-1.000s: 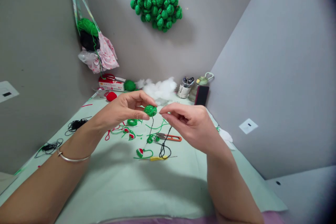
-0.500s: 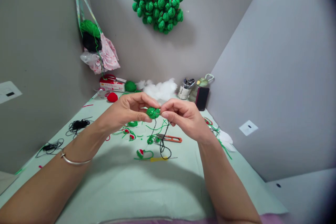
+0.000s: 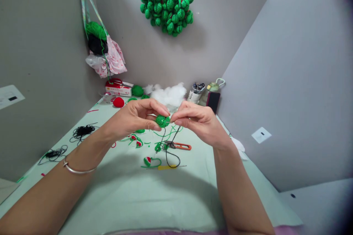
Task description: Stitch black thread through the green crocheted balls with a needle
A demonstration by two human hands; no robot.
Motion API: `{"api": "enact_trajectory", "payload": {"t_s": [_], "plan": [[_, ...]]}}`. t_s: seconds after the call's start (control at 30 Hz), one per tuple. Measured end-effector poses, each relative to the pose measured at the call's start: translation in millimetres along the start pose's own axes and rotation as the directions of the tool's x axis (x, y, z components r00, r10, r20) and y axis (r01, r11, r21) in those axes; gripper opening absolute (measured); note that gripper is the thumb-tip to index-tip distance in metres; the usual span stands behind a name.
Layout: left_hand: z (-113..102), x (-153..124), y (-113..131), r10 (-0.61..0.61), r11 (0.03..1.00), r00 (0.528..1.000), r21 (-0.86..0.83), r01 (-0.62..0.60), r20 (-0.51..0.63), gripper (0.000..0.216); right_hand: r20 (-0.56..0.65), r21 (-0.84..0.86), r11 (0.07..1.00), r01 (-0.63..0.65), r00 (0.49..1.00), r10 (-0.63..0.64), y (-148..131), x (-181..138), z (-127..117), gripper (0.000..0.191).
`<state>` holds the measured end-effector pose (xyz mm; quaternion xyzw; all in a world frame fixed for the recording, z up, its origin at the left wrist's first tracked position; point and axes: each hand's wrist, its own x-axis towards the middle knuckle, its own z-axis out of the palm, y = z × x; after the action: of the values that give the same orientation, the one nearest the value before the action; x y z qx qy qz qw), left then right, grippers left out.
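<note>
Between the thumb and fingers of my left hand [image 3: 140, 115] is a small green crocheted ball [image 3: 162, 121]. My right hand [image 3: 194, 119] pinches a thin needle [image 3: 169, 122] at the ball's right side; its tip meets the ball, though how deep it sits I cannot tell. Black yarn [image 3: 173, 150] hangs in a loop below both hands. Under it on the table lie orange thread snips [image 3: 182, 146], a yellow-handled crochet hook [image 3: 167, 167] and a small green and red crocheted piece [image 3: 147, 161].
White stuffing [image 3: 171, 94], a jar of tools [image 3: 195, 93] and a phone [image 3: 213, 102] line the back wall. A red yarn ball [image 3: 118, 102] and a box with scissors [image 3: 118, 89] stand back left. Black yarn tangles [image 3: 82, 131] lie left. Green crocheted pieces [image 3: 168, 5] hang above.
Both hands have shifted slightly right. The right hand has drawn a little away from the ball, showing more of the needle, and the black yarn loop has changed shape.
</note>
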<state>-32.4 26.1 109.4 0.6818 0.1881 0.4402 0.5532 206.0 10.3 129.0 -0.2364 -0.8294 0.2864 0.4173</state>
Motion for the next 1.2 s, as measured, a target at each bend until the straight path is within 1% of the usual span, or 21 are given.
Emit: {"api": "enact_trajectory", "payload": {"t_s": [0.13, 0.27, 0.37, 0.5, 0.63, 0.73, 0.83, 0.97, 1.1, 1.2], "plan": [[0, -1, -1, -0.001, 1.000, 1.000, -0.009, 0.001, 0.012, 0.023, 0.015, 0.047, 0.999, -0.025, 1.000, 0.024, 2, 1, 0, 0.010], [2, 0, -1, -0.002, 1.000, 0.999, 0.010, 0.002, -0.042, 0.024, -0.032, 0.077, 0.996, -0.040, 0.999, 0.043, -2, 3, 7, 0.007], [5, 0, 0, 0.017, 0.999, 0.995, 0.031, -0.014, -0.099, 0.024, -0.098, 0.016, 0.998, -0.055, 0.994, 0.056, -5, 3, 12, 0.008], [8, 1, 0, 0.032, 0.999, 0.990, 0.035, -0.027, -0.136, 0.025, -0.172, -0.106, 0.991, -0.085, 0.983, 0.066, -9, 2, 17, 0.009], [8, 2, -2, 0.018, 0.999, 0.986, 0.042, -0.011, -0.165, 0.026, -0.181, -0.179, 0.980, -0.090, 0.982, 0.057, -11, 0, 19, 0.009], [6, 2, -3, 0.012, 0.998, 0.983, 0.067, 0.001, -0.184, 0.026, -0.182, -0.199, 0.975, -0.100, 0.981, 0.064, -13, 0, 18, 0.010], [5, 1, -3, -0.003, 0.996, 0.984, 0.085, 0.018, -0.180, 0.027, -0.146, -0.159, 0.981, -0.108, 0.986, 0.085, -12, 0, 13, 0.006], [7, 1, -2, -0.026, 0.995, 0.987, 0.089, 0.040, -0.158, 0.025, -0.093, -0.051, 0.991, -0.125, 0.989, 0.120, -10, 1, 8, 0.006], [11, 2, -7, -0.020, 0.994, 0.990, 0.099, 0.035, -0.142, 0.025, -0.133, 0.046, 0.986, -0.161, 0.977, 0.166, -10, 2, 15, 0.010], [14, 4, -11, -0.023, 0.994, 0.990, 0.102, 0.037, -0.142, 0.024, -0.165, 0.046, 0.977, -0.207, 0.963, 0.212, -12, 2, 21, 0.007]]}}
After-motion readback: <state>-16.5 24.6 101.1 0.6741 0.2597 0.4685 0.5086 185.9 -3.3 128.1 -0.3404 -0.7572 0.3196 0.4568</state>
